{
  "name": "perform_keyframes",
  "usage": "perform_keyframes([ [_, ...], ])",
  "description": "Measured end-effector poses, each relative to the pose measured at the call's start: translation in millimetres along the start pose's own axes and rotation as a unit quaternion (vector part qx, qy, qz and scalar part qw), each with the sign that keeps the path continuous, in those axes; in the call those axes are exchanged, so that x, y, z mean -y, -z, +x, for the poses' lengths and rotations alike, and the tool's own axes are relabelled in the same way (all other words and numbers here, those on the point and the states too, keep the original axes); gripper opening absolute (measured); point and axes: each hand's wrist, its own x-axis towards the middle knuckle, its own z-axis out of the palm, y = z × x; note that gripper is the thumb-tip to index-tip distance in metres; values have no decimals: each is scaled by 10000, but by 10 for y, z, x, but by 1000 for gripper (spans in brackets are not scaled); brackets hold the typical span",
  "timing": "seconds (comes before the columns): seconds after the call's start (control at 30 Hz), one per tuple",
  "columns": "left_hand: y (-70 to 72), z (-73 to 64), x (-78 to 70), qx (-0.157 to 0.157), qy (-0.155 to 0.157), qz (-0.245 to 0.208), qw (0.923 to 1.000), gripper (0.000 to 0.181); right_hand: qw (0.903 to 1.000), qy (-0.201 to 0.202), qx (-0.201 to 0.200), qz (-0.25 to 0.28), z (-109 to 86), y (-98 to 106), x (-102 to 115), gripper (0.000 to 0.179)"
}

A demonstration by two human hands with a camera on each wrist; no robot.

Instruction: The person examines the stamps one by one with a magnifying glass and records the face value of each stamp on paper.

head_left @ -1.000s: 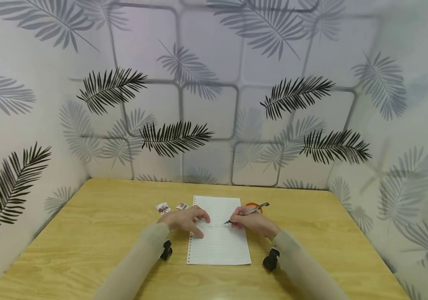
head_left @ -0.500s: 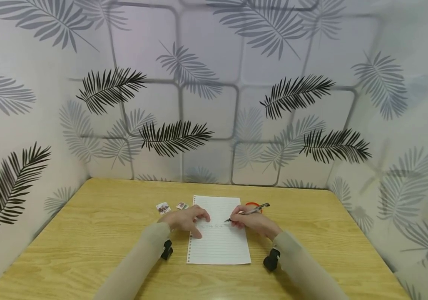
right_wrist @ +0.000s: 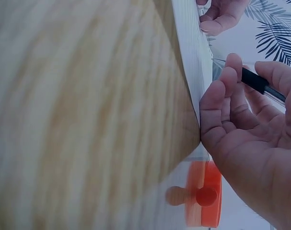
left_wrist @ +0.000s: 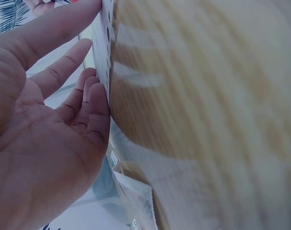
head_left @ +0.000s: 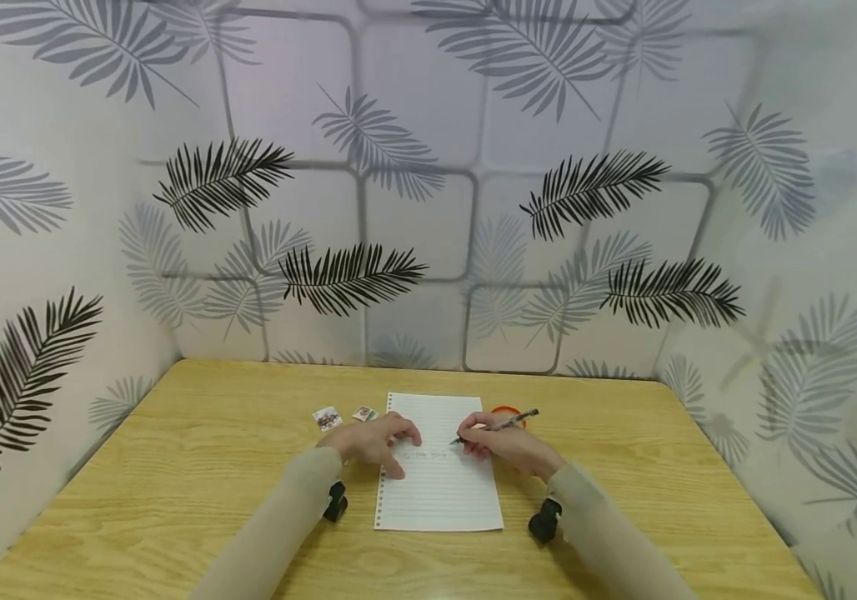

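A lined white sheet of paper (head_left: 439,504), with punched holes down its left edge, lies on the table between both hands. A short line of faint handwriting (head_left: 424,455) runs across its middle. My left hand (head_left: 370,442) rests on the sheet's left side with thumb and fingers spread, holding nothing. On the right side, my right hand (head_left: 507,442) pinches a pen (right_wrist: 254,80) with a black grip, its tip down at the right end of the writing. In the right wrist view the little-finger side of that hand rests on the sheet.
Two small printed paper pieces, one larger (head_left: 327,417) and one smaller (head_left: 364,412), lie beyond the left hand. An orange round object with a knob (right_wrist: 212,194) sits behind the right hand. A leaf-patterned wall (head_left: 428,325) borders the wooden table (head_left: 173,467).
The pen tip has shifted very slightly up and right on the sheet. The left thumb has drawn in a little, while the left hand otherwise stays in place.
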Motion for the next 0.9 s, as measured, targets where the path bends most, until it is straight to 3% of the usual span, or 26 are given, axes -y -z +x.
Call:
perform_keyframes([
  [0.23, 4, -5, -26, -28, -28, 87, 10000, 45, 9996, 177, 196, -86, -5, 35, -24, 36],
  [0.4, -2, 13, -55, -93, 33, 103, 9999, 44, 9988, 287, 60, -390, -23, 96, -41, 34],
  [0.7, -12, 79, -91, -168, 139, 386, 9990, 47, 9904, 1175, 163, -706, -108, 204, -3, 41],
  [0.9, -9, 108, -111, -122, 210, 596, 9979, 52, 9962, 855, 49, 175, -80, 247, -68, 43],
])
